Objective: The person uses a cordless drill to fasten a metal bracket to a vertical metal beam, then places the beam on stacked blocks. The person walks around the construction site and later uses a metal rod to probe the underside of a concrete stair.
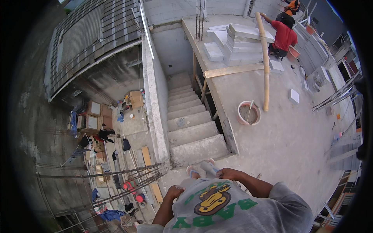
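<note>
My left hand [175,191] is curled closed against the left side of my grey shirt [233,204], near the waist. Opposite it, my right hand [228,174] is also closed, beside the grey cloth over my leg. What the fingers of either hand grip, if anything, is hidden. Below them, my feet in flip-flops [192,171] stand on the concrete at the edge of a staircase [196,134]. The nearest loose thing is a pink-rimmed bucket [241,119] of grey mix with a tool in it, ahead on the right, out of reach of both hands.
A low wall [155,105] borders the stairs; beyond it lies a cluttered lower level. Bamboo [265,62] and a wooden plank [233,70] lie near stacked white blocks [248,44]. A co-worker in red [283,35] crouches behind them. Rebar [136,174] juts out at left.
</note>
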A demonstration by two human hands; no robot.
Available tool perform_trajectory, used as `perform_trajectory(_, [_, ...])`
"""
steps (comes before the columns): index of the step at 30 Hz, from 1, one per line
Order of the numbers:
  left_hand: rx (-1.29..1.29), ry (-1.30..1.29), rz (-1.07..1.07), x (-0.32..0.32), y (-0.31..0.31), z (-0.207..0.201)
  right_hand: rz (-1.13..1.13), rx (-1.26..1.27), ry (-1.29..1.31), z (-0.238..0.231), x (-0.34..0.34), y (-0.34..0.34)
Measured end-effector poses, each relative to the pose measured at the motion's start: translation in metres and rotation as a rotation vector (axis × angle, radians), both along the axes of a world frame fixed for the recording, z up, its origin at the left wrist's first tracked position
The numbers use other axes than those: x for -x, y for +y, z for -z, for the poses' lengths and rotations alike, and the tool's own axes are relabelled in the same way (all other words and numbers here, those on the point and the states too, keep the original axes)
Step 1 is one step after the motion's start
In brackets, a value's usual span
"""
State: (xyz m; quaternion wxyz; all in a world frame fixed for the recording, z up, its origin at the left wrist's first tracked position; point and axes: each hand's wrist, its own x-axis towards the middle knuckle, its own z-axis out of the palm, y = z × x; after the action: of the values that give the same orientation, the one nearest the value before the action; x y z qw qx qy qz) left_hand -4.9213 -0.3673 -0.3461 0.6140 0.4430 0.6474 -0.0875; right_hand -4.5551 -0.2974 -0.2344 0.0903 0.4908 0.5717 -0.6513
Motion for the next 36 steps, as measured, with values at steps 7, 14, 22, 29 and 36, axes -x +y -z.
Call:
perform_trajectory(7, [-0.066,0.017,-0.066,-0.046,0.019,-0.011,0.043,0.002,0.024,0.003,-0.054,-0.002])
perform_trajectory(14, [0.159,-0.254,-0.181,-0.081,0.063,-0.059,0.145,0.090,0.028,0.004,-0.100,-0.001])
perform_trajectory(22, [0.180,-0.316,0.098,-0.131,0.127,-0.040,0.176,-0.112,-0.036,0.027,-0.125,0.030])
perform_trajectory(29, [0.161,-0.292,0.383,-0.165,0.220,0.034,0.295,-0.146,-0.068,0.101,-0.146,0.054])
perform_trajectory(36, [0.080,-0.305,0.483,-0.156,0.300,0.182,0.290,-0.271,-0.105,0.234,-0.127,0.137])
